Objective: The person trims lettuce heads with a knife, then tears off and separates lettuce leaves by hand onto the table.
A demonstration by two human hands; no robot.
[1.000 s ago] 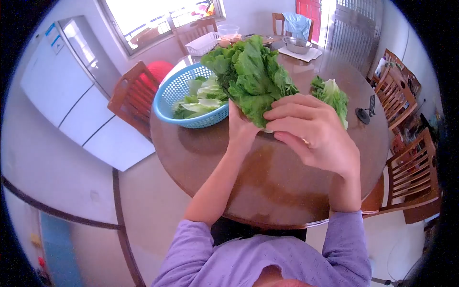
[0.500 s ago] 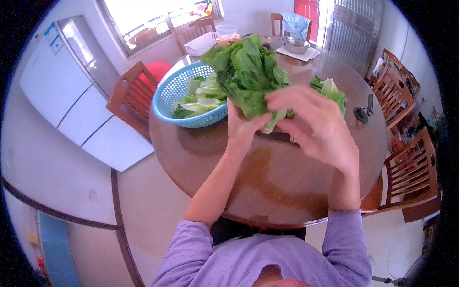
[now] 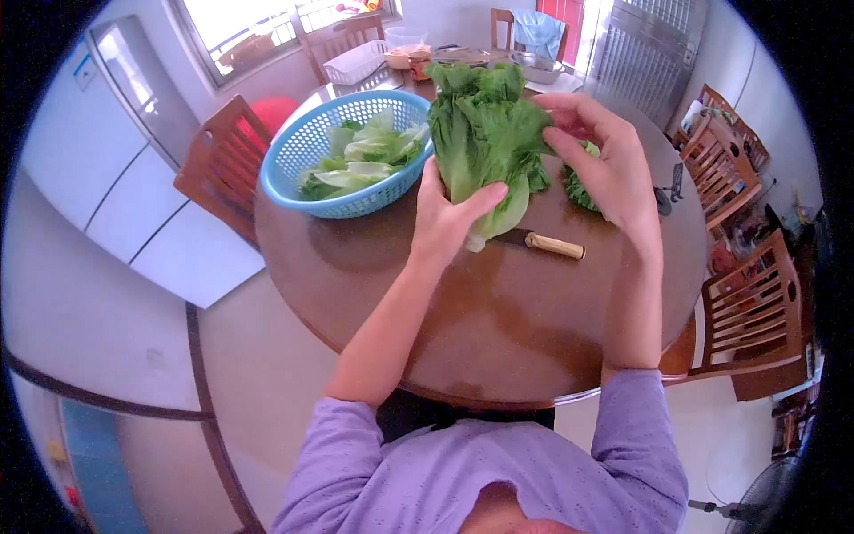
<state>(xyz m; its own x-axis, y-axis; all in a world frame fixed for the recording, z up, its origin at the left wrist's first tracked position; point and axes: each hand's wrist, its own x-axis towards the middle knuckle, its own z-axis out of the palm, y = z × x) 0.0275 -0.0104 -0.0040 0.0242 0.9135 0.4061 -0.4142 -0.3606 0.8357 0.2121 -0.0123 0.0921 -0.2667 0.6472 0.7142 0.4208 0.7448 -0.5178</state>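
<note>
Upright over the round table, a head of green leaf lettuce is gripped near its pale base by my left hand, with the thumb across the front. My right hand pinches the leaves at the upper right edge between thumb and fingers. Below the lettuce lies a knife with a light wooden handle, its blade partly hidden. More leafy lettuce rests on the table, partly covered by my right hand. To the left stands a blue plastic basket holding several loose lettuce leaves.
On the brown round table, a white basket, a clear tub and a metal bowl stand at the back. A dark phone-stand-like object is at right. Wooden chairs surround the table.
My right hand has moved up and closed on the lettuce's edge. The lettuce has turned more upright in my left hand, and the knife handle now shows. The view has shifted slightly.
</note>
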